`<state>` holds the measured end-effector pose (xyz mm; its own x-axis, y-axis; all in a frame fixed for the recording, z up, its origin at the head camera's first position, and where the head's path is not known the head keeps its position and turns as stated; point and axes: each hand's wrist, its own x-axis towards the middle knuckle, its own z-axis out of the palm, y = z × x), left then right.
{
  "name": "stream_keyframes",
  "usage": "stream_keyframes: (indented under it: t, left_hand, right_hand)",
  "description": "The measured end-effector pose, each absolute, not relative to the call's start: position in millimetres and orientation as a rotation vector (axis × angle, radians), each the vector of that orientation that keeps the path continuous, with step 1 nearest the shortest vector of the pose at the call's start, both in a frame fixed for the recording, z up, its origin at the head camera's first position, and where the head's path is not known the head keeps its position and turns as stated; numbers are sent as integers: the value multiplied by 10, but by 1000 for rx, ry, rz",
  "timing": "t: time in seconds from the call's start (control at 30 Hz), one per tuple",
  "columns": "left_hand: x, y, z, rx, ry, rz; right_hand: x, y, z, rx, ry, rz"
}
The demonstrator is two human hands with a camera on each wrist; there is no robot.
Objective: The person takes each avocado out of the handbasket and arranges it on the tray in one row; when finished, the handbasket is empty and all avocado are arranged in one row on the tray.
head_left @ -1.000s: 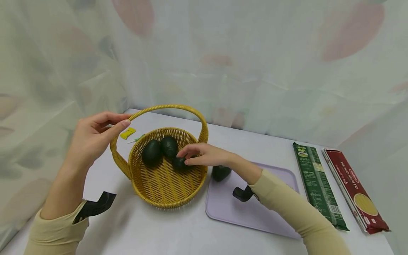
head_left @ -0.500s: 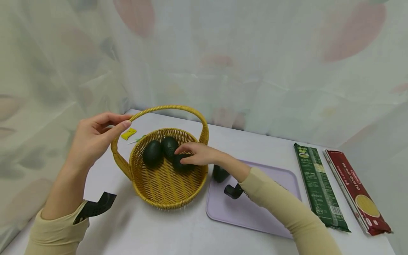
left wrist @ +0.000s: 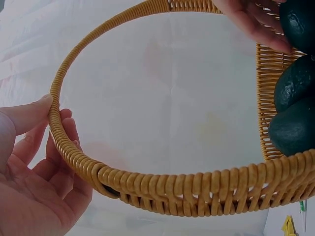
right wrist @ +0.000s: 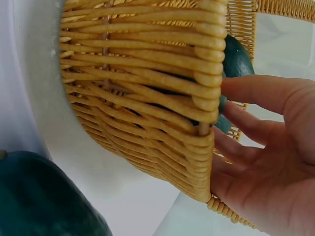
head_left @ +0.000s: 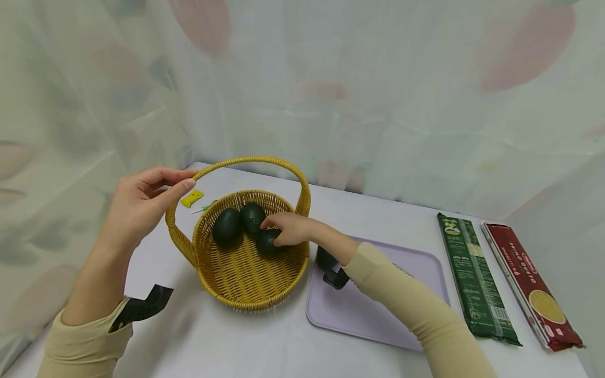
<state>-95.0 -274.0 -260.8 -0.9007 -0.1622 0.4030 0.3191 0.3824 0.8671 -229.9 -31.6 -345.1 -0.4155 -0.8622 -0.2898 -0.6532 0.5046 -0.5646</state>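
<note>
A round yellow wicker basket (head_left: 243, 278) holds dark green avocados. My left hand (head_left: 146, 202) pinches the left side of its arched handle (head_left: 255, 158) between thumb and fingers, as the left wrist view also shows. Reaching over the right rim, my right hand (head_left: 294, 229) has its thumb and fingers round an avocado (head_left: 267, 244) in the basket's right part. Two more avocados, one (head_left: 227, 227) at the left and another (head_left: 252, 217) behind, lie beside it. In the right wrist view the rim (right wrist: 206, 98) partly hides the fingertips and the held avocado.
On a lilac tray (head_left: 350, 320) right of the basket sits another avocado (head_left: 324, 259), partly behind my right forearm. Farther right lie a green spaghetti pack (head_left: 477, 278) and a red one (head_left: 529, 283). A small yellow object (head_left: 192, 198) lies behind the basket's left side.
My right forearm has swung left and the right hand has shifted slightly left, its fingers now closer round the avocado in the basket. The left hand has stayed on the handle.
</note>
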Motion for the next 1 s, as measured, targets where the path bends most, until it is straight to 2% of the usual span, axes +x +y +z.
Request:
stream_keyframes:
  t: [0.57,1.0]
  left_hand:
    - [-934,-2713,-2583,-105,-2257,-1466]
    - [-953,-2695,-2598,-109,-2264,-1486]
  right_hand:
    - [-2414,-605,-3347,-1261,1989,-255]
    - [-2429,-678,-3427,-1057,1737,-308]
